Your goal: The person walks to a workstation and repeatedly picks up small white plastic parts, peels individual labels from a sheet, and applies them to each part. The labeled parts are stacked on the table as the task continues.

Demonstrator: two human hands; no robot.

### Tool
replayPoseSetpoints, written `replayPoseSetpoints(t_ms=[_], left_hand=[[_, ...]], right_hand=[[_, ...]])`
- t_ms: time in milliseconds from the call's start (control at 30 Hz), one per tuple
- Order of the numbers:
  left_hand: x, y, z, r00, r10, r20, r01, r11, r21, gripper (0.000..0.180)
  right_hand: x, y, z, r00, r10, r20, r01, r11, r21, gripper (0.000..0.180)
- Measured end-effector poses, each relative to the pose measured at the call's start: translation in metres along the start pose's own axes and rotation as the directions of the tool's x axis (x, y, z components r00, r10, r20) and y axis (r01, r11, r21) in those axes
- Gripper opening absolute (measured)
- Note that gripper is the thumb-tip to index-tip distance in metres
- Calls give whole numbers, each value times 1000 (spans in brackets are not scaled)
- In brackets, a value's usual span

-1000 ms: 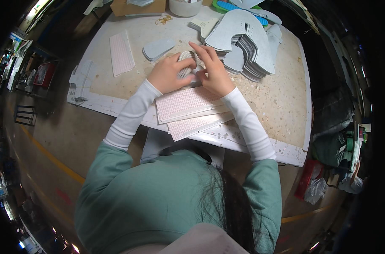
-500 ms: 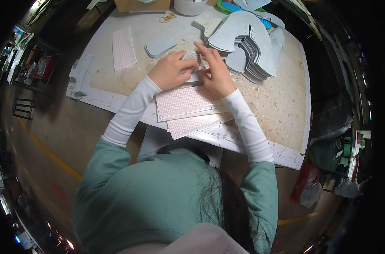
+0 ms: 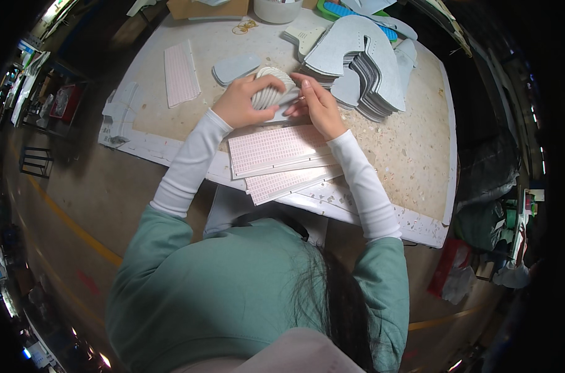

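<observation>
The left hand (image 3: 238,104) grips a white stack (image 3: 269,94). Just right of the stack is the right hand (image 3: 320,109); nearer than it, printed sheets (image 3: 279,151); beyond it, grey pieces (image 3: 234,67) leftward, a grey pile (image 3: 382,71) rightward.

The left hand (image 3: 242,102) hid part of the pale bundle (image 3: 265,98) it held. Whether the right hand (image 3: 320,105) gripped anything could not be told. The right sleeve (image 3: 364,177) covered one end of the printed sheets (image 3: 276,149), their marks too small to read. The view's upper edge cropped a cardboard box (image 3: 208,9).
</observation>
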State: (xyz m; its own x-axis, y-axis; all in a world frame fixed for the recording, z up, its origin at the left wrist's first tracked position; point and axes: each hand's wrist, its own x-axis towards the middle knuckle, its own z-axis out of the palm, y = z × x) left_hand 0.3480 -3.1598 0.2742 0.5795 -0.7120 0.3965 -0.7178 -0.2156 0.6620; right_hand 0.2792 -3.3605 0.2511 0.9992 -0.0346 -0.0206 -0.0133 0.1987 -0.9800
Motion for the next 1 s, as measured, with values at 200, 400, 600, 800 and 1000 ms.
replayPoseSetpoints(t_ms=[200, 400, 600, 800, 1000], left_hand=[[0, 13, 3, 989, 134, -62, -119, 973, 200, 77], [9, 5, -10, 997, 73, -37, -61, 964, 259, 67], [38, -50, -47, 980, -167, -104, 196, 870, 452, 57], [44, -70, -45, 965, -236, -111, 258, 801, 540, 54], [34, -12, -26, 990, 129, -48, -109, 947, 302, 38]], right_hand=[[-8, -5, 11, 985, -174, 17, 161, 865, -475, 37], [-22, -32, 4, 970, -235, 62, 243, 940, -240, 40], [-43, -50, -42, 975, -213, 65, 213, 808, -549, 27], [-63, -34, -64, 987, -90, 133, 160, 632, -758, 28], [-59, -21, -68, 970, -108, 220, 242, 565, -789, 27]])
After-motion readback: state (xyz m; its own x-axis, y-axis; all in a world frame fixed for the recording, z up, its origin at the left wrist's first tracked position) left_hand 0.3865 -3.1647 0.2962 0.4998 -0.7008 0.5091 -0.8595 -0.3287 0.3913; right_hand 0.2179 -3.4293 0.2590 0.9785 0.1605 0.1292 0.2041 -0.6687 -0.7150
